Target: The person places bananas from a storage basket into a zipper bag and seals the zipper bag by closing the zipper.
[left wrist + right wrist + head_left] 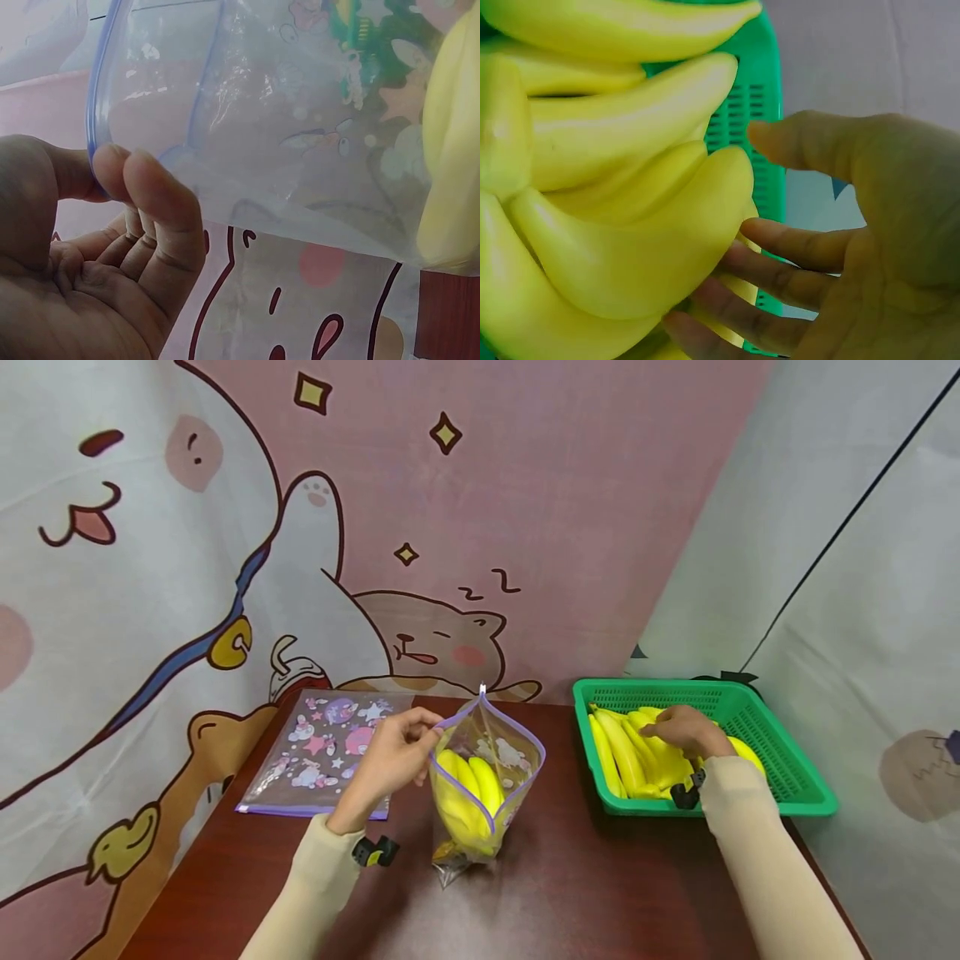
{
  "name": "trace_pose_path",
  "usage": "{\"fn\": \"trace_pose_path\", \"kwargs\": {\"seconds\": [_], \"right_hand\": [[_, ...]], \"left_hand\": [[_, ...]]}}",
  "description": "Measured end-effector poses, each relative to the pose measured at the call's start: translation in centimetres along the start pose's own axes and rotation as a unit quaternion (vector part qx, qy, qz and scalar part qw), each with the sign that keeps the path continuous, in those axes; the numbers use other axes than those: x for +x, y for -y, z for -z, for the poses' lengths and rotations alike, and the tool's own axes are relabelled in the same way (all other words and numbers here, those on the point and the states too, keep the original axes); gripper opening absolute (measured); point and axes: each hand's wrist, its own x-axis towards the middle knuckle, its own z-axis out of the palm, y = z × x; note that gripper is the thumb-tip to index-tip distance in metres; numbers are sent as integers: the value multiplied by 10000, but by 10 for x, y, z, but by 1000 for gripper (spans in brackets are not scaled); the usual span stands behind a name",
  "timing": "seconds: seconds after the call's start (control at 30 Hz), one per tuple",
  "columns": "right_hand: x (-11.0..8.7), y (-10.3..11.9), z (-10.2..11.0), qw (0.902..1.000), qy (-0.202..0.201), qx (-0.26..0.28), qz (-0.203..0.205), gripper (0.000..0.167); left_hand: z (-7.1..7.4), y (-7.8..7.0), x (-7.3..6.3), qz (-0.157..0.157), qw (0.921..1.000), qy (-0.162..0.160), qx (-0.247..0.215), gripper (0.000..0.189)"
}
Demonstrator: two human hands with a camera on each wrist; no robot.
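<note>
My left hand [396,750] pinches the purple-edged rim of a clear zip bag [531,758] between thumb and finger. The bag stands with its mouth wide, and several yellow bananas [467,797] lie inside it. In the left wrist view, the thumb and fingertips of the left hand [112,247] meet on the bag's edge. Over a green basket [802,789] at the right, my right hand [688,731] reaches among loose bananas [618,747]. The right wrist view shows its fingers spread beside the tip of one banana [652,247]; whether they touch it I cannot tell.
Another clear bag [322,760], printed with stars and cartoon figures, lies flat at the back left of the dark red table [585,885]. Printed cloth [525,527] hangs close behind the table and along its sides.
</note>
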Motion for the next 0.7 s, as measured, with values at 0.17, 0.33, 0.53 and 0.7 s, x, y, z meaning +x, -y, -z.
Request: {"fn": "trace_pose_path", "kwargs": {"seconds": [0.17,0.33,0.53,0.7], "right_hand": [[6,0,2,9998,-39,70,-195,69],[15,-6,0,9996,-114,-159,-222,24],[12,-6,1,9995,-206,-212,-148,50],[10,-3,-2,9988,-305,-231,-301,50]], "left_hand": [[0,0,0,34,10000,26,-15,17],[-1,0,0,18,10000,71,-21,18],[-1,2,1,16,10000,57,10,19],[-2,2,2,-22,10000,77,36,19]]}}
